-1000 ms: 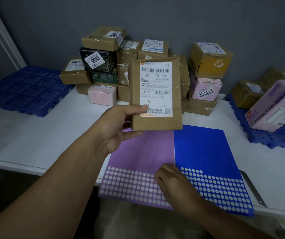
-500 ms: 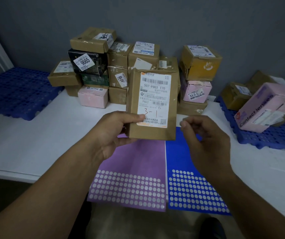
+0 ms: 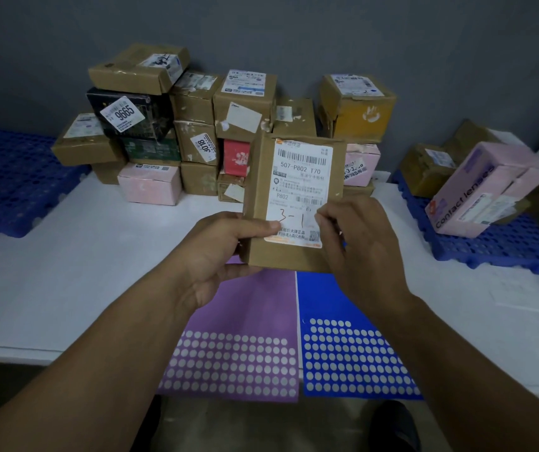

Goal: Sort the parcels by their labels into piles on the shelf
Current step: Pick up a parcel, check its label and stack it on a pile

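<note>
A flat brown parcel [image 3: 260, 190] stands upright above the white shelf [image 3: 82, 272]. Its white label [image 3: 302, 172] reads 507-P802 T70, with "3-1" handwritten on it. My left hand [image 3: 219, 252] grips the parcel's lower left corner, thumb on the label. My right hand [image 3: 359, 249] holds the right side, its bunched fingertips pinching at the label's right edge beside the handwriting. What lies under those fingertips is hidden. Below the parcel lie a purple sticker sheet [image 3: 255, 308] and a blue sticker sheet [image 3: 323, 298], each with rows of pale dots.
Several labelled parcels [image 3: 196, 125] are stacked against the grey back wall. A blue pallet [image 3: 10, 184] lies at the left. Another blue pallet [image 3: 503, 243] at the right carries pink "Contact lenses" boxes [image 3: 476, 190] and brown boxes. A dark shoe [image 3: 395, 425] shows below the shelf edge.
My right hand has risen from the dot sheets to the parcel and now pinches at its label. The parcel stays upright in my left hand, slightly lower and to the right.
</note>
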